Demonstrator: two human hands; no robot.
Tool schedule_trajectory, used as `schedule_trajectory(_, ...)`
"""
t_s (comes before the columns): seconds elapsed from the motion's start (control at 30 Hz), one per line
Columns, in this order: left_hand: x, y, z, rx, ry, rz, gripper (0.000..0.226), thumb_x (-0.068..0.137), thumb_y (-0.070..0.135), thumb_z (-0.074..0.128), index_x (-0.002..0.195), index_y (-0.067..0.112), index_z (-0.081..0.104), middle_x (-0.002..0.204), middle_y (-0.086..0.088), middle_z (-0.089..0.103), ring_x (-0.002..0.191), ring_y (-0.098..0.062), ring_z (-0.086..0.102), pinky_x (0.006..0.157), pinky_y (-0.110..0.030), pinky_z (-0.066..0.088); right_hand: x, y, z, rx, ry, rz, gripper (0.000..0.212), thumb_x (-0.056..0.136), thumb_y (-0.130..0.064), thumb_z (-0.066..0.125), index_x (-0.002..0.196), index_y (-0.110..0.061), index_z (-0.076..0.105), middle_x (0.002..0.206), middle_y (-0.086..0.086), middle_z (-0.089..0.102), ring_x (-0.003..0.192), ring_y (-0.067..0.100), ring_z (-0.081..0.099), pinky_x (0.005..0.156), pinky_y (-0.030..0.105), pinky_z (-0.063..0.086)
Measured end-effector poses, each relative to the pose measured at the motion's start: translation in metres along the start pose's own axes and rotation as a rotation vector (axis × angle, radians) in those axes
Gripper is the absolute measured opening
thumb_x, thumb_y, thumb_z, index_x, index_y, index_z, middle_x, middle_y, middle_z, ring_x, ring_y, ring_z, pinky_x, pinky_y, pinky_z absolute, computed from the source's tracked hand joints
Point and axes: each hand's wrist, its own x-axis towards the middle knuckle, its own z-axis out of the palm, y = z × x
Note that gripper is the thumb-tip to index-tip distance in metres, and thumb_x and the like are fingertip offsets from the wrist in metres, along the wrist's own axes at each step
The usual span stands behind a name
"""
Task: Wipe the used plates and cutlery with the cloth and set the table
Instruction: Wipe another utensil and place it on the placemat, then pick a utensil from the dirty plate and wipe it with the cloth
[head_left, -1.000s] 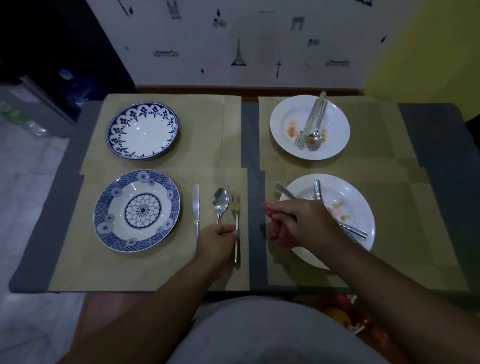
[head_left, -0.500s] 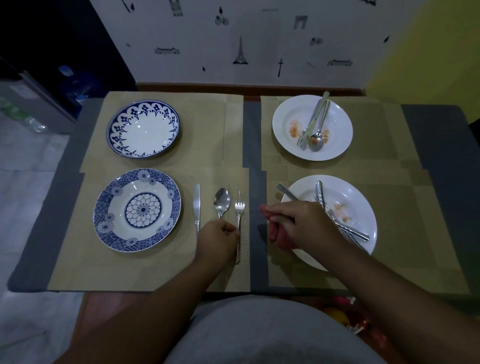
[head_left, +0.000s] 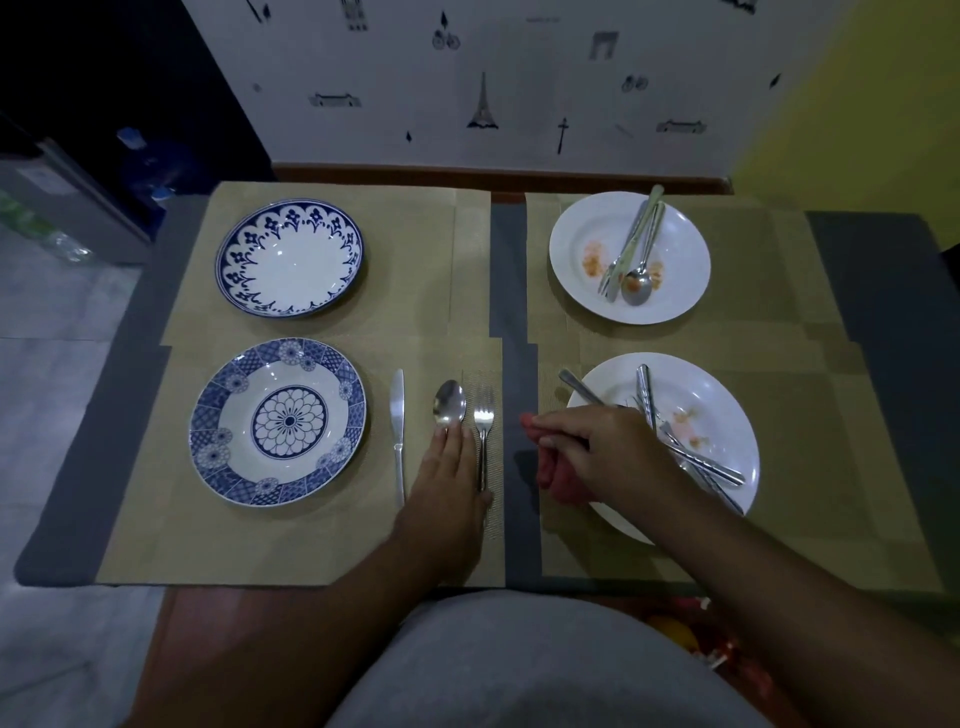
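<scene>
Left hand (head_left: 448, 480) lies palm down with its fingers straight and together on the handle of the spoon (head_left: 449, 402); it grips nothing. The spoon bowl shows just beyond the fingertips. The spoon lies between the knife (head_left: 398, 431) on its left and the fork (head_left: 483, 418) on its right. All three are parallel, apart from one another, with their tips toward the far edge of the tabletop (head_left: 511, 270). The fork handle runs just beside the thumb side of the left hand; whether they touch cannot be told.

Right hand (head_left: 602, 452) has its fingers curled round the bunched red cloth (head_left: 553, 480), which protrudes from the fist on the side toward the near edge. This hand sits over the left rim of the near white plate (head_left: 722, 395).

The near white plate stands toward the near right corner. It carries the crossed cutlery (head_left: 698, 462) and orange residue. The far white plate (head_left: 680, 260) stands toward the far right corner. It carries the second cutlery set (head_left: 631, 254), a fork, knife and spoon lying close together, plus orange residue.

The blue floral plate (head_left: 278, 421) stands toward the near left corner, just left of the knife. The blue-rimmed plate (head_left: 289, 257) stands toward the far left corner. Neither carries anything. All four plates rest on tan placemats (head_left: 415, 249) that cover most of the grey tabletop.
</scene>
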Motion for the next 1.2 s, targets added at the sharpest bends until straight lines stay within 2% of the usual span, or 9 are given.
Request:
schedule_trajectory(0.23,-0.001,-0.001,0.006,-0.007,0.014,-0.044,0.081,0.103,0.047,0.036,0.159,0.007,-0.006,0.168,-0.011,-0.012,0.153,-0.025,-0.017,0.126,-0.041,0.002,0.000,0.003,0.006,0.007,-0.037,0.030,0.023,0.092,-0.025,0.057,0.110,-0.030,0.071,0.085,-0.022,0.068,0.083,0.002,0.067,0.089,0.038,0.053)
schedule_trajectory(0.43,-0.003,0.012,-0.008,-0.065,0.075,0.025,0.076,0.104,0.044,0.038,0.160,0.009,0.000,0.168,-0.007,-0.006,0.154,-0.020,-0.011,0.124,-0.033,-0.002,-0.008,-0.010,-0.002,0.047,0.033,0.045,0.022,0.091,0.002,0.058,0.104,-0.007,0.074,0.077,0.007,0.075,0.076,0.008,0.067,0.083,0.005,0.044)
schedule_trajectory(0.6,0.009,0.036,-0.018,-0.087,0.080,0.122,0.073,0.104,0.043,0.040,0.161,0.012,0.007,0.169,-0.006,0.002,0.155,-0.020,-0.006,0.124,-0.033,-0.002,-0.021,-0.002,-0.019,-0.003,0.116,0.108,0.028,0.089,-0.009,0.066,0.111,-0.024,0.073,0.087,-0.012,0.074,0.084,-0.001,0.067,0.090,0.025,0.051)
schedule_trajectory(0.67,0.014,0.049,-0.023,-0.093,0.080,0.174,0.070,0.104,0.041,0.041,0.160,0.013,0.010,0.169,-0.004,0.004,0.155,-0.017,-0.003,0.118,-0.026,-0.004,-0.029,0.000,-0.031,-0.021,0.159,0.162,0.029,0.091,-0.011,0.064,0.113,-0.027,0.072,0.089,-0.012,0.074,0.083,-0.003,0.066,0.089,0.020,0.050)
schedule_trajectory(0.73,0.021,0.064,-0.029,-0.114,0.084,0.239,0.066,0.105,0.035,0.044,0.159,0.012,0.016,0.168,-0.005,0.011,0.155,-0.019,0.001,0.119,-0.028,0.001,-0.040,0.000,-0.045,0.006,0.205,0.223,0.027,0.093,-0.007,0.061,0.112,-0.022,0.072,0.084,-0.003,0.075,0.075,-0.007,0.065,0.076,0.004,0.046)
schedule_trajectory(0.8,0.031,0.074,-0.031,-0.118,0.091,0.294,0.061,0.104,0.030,0.048,0.157,0.012,0.026,0.165,-0.007,0.024,0.154,-0.023,0.013,0.122,-0.033,0.008,-0.051,0.005,-0.060,0.074,0.272,0.288,0.026,0.093,-0.004,0.060,0.108,-0.021,0.073,0.080,0.001,0.075,0.069,-0.009,0.064,0.062,-0.003,0.040)
schedule_trajectory(0.97,0.063,0.094,-0.033,-0.036,0.172,0.416,0.044,0.095,0.021,0.062,0.138,0.011,0.057,0.140,-0.010,0.060,0.131,-0.026,0.053,0.110,-0.038,0.039,-0.076,0.033,-0.083,-0.008,0.452,0.400,0.026,0.087,-0.015,0.070,0.105,-0.033,0.074,0.095,-0.020,0.072,0.088,-0.008,0.064,0.084,0.013,0.049)
schedule_trajectory(1.1,0.091,0.108,-0.036,0.112,0.215,0.447,0.040,0.090,0.018,0.068,0.130,0.013,0.064,0.130,-0.008,0.067,0.122,-0.028,0.057,0.101,-0.040,0.044,-0.089,0.036,-0.089,0.045,0.496,0.436,0.025,0.088,-0.010,0.067,0.104,-0.027,0.075,0.082,-0.015,0.073,0.071,-0.010,0.064,0.062,0.002,0.042)
schedule_trajectory(1.2,0.109,0.116,-0.038,0.210,0.185,0.445,0.030,0.093,0.023,0.066,0.122,0.016,0.068,0.122,-0.005,0.070,0.116,-0.026,0.057,0.097,-0.039,0.045,-0.094,0.033,-0.088,0.097,0.496,0.437,0.025,0.089,-0.004,0.064,0.102,-0.022,0.076,0.077,-0.004,0.074,0.063,-0.011,0.062,0.056,-0.001,0.038)
